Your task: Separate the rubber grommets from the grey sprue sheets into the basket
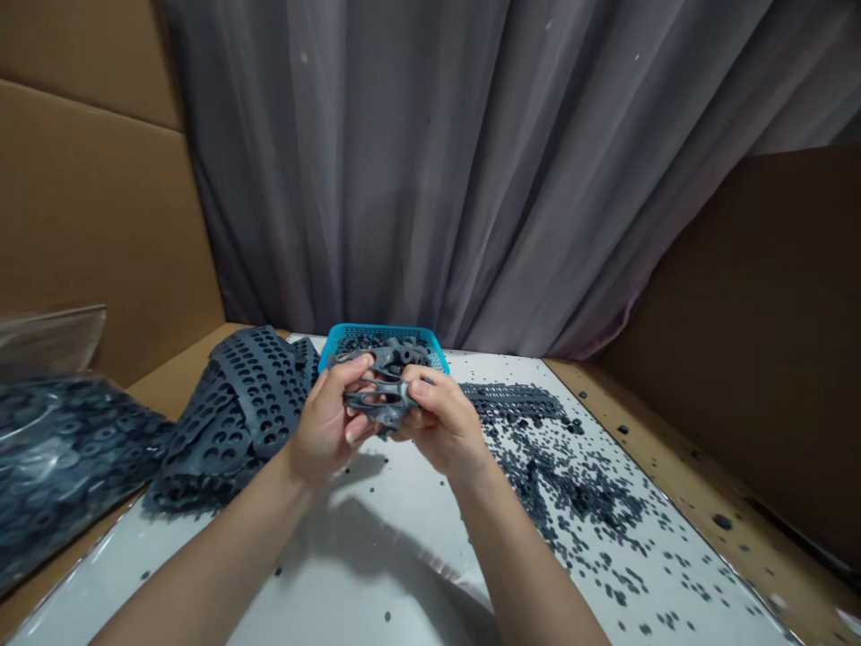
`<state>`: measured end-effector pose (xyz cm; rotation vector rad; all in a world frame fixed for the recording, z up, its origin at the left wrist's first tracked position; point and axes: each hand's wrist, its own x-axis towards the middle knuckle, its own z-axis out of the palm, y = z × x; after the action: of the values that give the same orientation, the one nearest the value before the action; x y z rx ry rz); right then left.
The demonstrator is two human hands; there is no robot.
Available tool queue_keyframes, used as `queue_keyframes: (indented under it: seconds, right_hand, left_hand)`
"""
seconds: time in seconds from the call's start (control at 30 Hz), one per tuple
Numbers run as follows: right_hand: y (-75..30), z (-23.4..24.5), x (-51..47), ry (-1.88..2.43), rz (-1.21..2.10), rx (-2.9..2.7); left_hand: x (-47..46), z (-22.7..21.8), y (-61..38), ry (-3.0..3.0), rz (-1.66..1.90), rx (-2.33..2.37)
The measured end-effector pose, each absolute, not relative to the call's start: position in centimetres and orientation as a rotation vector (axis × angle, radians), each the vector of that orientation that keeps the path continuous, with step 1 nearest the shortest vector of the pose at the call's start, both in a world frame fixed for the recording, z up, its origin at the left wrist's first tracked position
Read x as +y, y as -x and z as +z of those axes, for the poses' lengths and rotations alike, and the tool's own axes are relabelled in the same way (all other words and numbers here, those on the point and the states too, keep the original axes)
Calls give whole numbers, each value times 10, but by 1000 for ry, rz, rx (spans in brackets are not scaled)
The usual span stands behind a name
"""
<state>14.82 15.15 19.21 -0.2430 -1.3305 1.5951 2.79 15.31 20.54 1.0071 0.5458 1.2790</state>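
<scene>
Both my hands are raised over the white sheet [377, 538] and grip one crumpled dark grey rubber sheet with punched holes [380, 397]. My left hand [329, 426] pinches its left side, thumb on top. My right hand [444, 422] clasps its right side with fingers curled. Just behind them stands a blue plastic basket [336, 339] holding more grey rubber pieces.
A pile of perforated grey rubber sheets [235, 413] lies to the left. A clear bag of grey rubber rings [60, 467] sits at the far left. Many small grey rubber bits [578, 493] are scattered to the right. Cardboard walls and a grey curtain [471, 179] close off the back.
</scene>
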Motion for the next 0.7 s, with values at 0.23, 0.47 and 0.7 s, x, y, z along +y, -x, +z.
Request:
queue_keyframes:
  seconds: [0.23,0.47,0.7]
  right_hand:
    - [-129,205,143,14,1625,-955]
    - [-169,216,154,226,1199,-1237]
    - [-212,196,214,750,754,-1498]
  left_hand:
    - [142,216,-23,-934,1544,576]
    - [154,213,-25,-964,1399,627]
    - [143,169,-30,-1384,1065,711]
